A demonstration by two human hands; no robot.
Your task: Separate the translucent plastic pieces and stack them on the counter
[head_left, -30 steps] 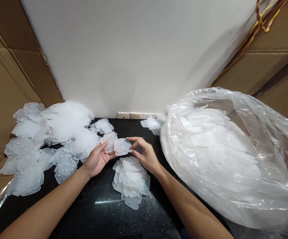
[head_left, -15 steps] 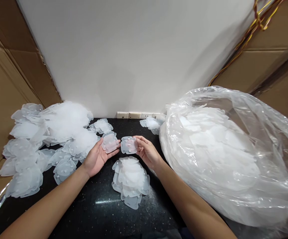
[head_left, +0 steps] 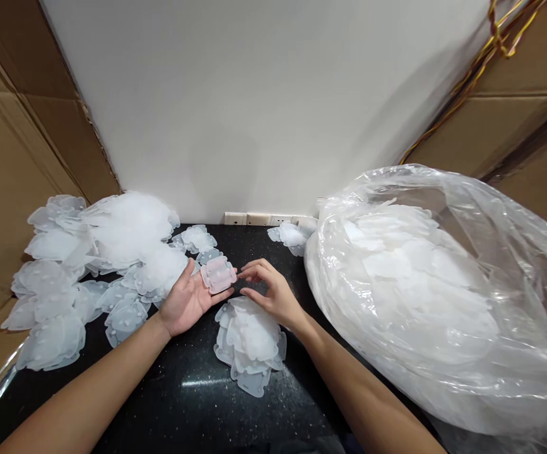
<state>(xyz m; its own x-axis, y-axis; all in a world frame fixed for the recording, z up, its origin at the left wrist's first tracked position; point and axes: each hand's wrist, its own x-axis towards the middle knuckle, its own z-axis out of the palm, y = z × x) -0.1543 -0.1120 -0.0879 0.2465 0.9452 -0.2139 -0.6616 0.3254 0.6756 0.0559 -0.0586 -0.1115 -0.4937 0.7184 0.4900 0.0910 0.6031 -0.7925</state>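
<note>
My left hand point(head_left: 189, 301) is palm up, with a thin translucent plastic plate point(head_left: 219, 275) lying across its fingers. The plate has rounded corners and small bumps; whether more than one is stacked there I cannot tell. Just right of it, my right hand point(head_left: 271, 291) is empty, with thumb and fingers apart and fingertips close to the plate's edge. Below the hands, a small pile of similar plates point(head_left: 249, 345) lies on the black speckled countertop point(head_left: 159, 403).
A large heap of plates point(head_left: 126, 230) spreads over the left side. On the right stands a big clear plastic bag point(head_left: 514, 265) full of plates. Wall sockets point(head_left: 258, 219) line the counter's back edge. Cardboard point(head_left: 12, 139) rises at the left, and twisted wires point(head_left: 472, 72) hang upper right.
The plate in my right hand has left its fingers, and that hand has opened. A plate still lies on my left hand, now slightly farther right.
</note>
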